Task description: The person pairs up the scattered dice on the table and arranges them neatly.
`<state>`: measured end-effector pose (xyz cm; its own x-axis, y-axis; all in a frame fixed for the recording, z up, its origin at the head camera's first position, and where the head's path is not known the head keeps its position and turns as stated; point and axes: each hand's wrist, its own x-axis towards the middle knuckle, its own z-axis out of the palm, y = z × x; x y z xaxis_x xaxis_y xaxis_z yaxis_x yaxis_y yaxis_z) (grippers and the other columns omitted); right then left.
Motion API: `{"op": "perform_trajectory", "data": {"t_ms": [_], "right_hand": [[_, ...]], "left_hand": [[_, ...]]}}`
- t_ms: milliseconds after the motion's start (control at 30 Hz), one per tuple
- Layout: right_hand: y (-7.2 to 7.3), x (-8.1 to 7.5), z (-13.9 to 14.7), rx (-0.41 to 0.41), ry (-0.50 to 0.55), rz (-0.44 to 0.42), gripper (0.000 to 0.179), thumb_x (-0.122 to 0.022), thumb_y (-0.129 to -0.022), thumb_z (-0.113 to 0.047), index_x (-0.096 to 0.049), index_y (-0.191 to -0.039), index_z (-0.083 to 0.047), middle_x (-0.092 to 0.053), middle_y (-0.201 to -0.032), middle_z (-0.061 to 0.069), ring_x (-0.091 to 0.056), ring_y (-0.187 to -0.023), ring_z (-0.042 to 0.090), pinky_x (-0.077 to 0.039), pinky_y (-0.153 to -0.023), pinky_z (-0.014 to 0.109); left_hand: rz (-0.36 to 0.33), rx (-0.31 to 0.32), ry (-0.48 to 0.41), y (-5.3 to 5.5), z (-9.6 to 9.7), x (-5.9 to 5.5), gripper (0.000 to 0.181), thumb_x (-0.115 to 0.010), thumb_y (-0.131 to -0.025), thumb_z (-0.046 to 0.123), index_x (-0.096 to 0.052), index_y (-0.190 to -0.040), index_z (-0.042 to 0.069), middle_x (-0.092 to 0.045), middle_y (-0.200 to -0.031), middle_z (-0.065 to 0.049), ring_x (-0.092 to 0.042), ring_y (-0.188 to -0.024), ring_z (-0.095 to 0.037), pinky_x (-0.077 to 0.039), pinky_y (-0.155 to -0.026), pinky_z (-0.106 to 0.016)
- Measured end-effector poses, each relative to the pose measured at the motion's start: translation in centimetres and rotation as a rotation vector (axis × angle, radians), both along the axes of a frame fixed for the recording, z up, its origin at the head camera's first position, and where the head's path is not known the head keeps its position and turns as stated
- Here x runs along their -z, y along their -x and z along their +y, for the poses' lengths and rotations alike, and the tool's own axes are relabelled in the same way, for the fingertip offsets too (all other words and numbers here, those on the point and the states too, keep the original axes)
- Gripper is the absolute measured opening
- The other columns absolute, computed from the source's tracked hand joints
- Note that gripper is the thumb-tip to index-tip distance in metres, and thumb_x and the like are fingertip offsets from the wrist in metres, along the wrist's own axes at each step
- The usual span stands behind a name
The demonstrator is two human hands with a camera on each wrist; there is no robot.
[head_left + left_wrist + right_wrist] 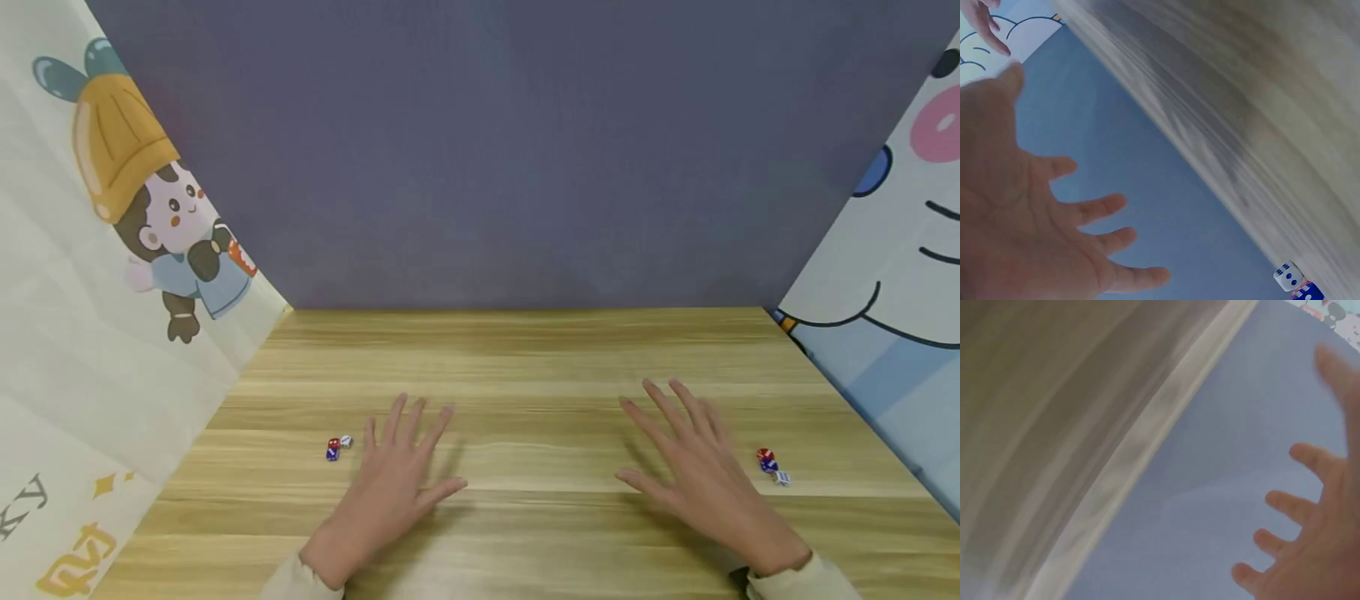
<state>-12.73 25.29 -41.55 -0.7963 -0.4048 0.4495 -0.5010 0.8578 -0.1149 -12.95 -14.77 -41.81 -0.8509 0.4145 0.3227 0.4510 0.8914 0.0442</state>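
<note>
My left hand (393, 479) hovers over the wooden table with its fingers spread and nothing in it. Just to its left lie three small dice: a red die (333, 443), a blue die (332, 455) and a white die (346, 442). Palm and spread fingers of the left hand (1041, 206) fill the side of the left wrist view, where the white die (1288, 275) and blue die (1307, 292) show at the corner. On the other side my right hand (693, 475) is likewise spread and holds nothing. Right of it sit another red die (765, 455), blue die (768, 467) and white die (782, 478).
The wood-grain table (525, 533) ends at a plain dark blue-grey wall panel (525, 167). A cream cloth (60, 350) with a cartoon figure borders the left side. Another printed cloth (900, 308) borders the right.
</note>
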Motion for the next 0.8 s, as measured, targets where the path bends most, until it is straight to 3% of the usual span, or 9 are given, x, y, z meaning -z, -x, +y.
{"op": "perform_trajectory", "data": {"t_ms": [100, 200, 367, 533, 700, 800], "right_hand": [[0.1, -0.2, -0.6, -0.031, 0.059, -0.047, 0.075, -0.077, -0.086, -0.040, -0.043, -0.150, -0.020, -0.031, -0.158, 0.013, -0.024, -0.144, 0.041, -0.027, -0.104, 0.069], [0.2, -0.3, -1.1, -0.067, 0.107, -0.108, 0.068, -0.076, -0.089, -0.029, -0.045, -0.148, -0.018, -0.038, -0.154, 0.013, -0.034, -0.139, 0.037, -0.037, -0.099, 0.064], [0.5, -0.3, -2.0, -0.083, 0.103, -0.198, 0.060, -0.072, -0.093, -0.029, -0.047, -0.146, -0.017, -0.048, -0.146, 0.008, -0.044, -0.132, 0.030, -0.045, -0.098, 0.055], [1.1, -0.4, -3.2, -0.120, 0.122, -0.336, 0.050, -0.068, -0.096, -0.030, -0.054, -0.140, -0.011, -0.057, -0.137, 0.007, -0.056, -0.123, 0.028, -0.050, -0.094, 0.050], [1.6, -0.9, -4.4, -0.179, 0.152, -0.505, 0.044, -0.064, -0.098, -0.029, -0.057, -0.136, -0.008, -0.061, -0.133, 0.007, -0.062, -0.115, 0.024, -0.053, -0.089, 0.042], [1.8, -1.1, -5.0, -0.194, 0.156, -0.551, 0.043, -0.063, -0.099, -0.029, -0.057, -0.137, -0.009, -0.061, -0.133, 0.006, -0.062, -0.115, 0.023, -0.053, -0.089, 0.041]], "left_hand": [[0.011, -0.017, 0.000, 0.3, -0.4, -0.4, 0.080, -0.064, -0.090, 0.058, -0.038, -0.153, 0.016, -0.049, -0.138, -0.023, -0.039, -0.134, -0.045, -0.033, -0.101, -0.071], [0.001, -0.034, 0.007, 0.5, -1.2, -1.0, 0.071, -0.069, -0.092, 0.046, -0.046, -0.147, 0.009, -0.055, -0.128, -0.022, -0.048, -0.124, -0.044, -0.041, -0.096, -0.065], [0.024, -0.034, 0.026, 0.7, -3.0, -1.6, 0.061, -0.077, -0.088, 0.027, -0.055, -0.136, -0.002, -0.064, -0.110, -0.019, -0.059, -0.104, -0.036, -0.052, -0.084, -0.049], [0.074, -0.031, 0.036, 1.1, -5.5, -1.4, 0.058, -0.084, -0.080, 0.011, -0.058, -0.127, -0.009, -0.066, -0.093, -0.018, -0.059, -0.082, -0.029, -0.052, -0.071, -0.035], [-0.019, -0.099, 0.016, 1.6, -7.5, -1.3, 0.046, -0.084, -0.075, 0.005, -0.063, -0.113, -0.012, -0.063, -0.089, -0.019, -0.059, -0.078, -0.029, -0.054, -0.067, -0.035], [-0.103, -0.131, -0.023, 1.8, -8.6, -1.2, 0.032, -0.082, -0.076, 0.003, -0.067, -0.101, -0.007, -0.060, -0.083, -0.014, -0.058, -0.074, -0.024, -0.054, -0.063, -0.034]]}}
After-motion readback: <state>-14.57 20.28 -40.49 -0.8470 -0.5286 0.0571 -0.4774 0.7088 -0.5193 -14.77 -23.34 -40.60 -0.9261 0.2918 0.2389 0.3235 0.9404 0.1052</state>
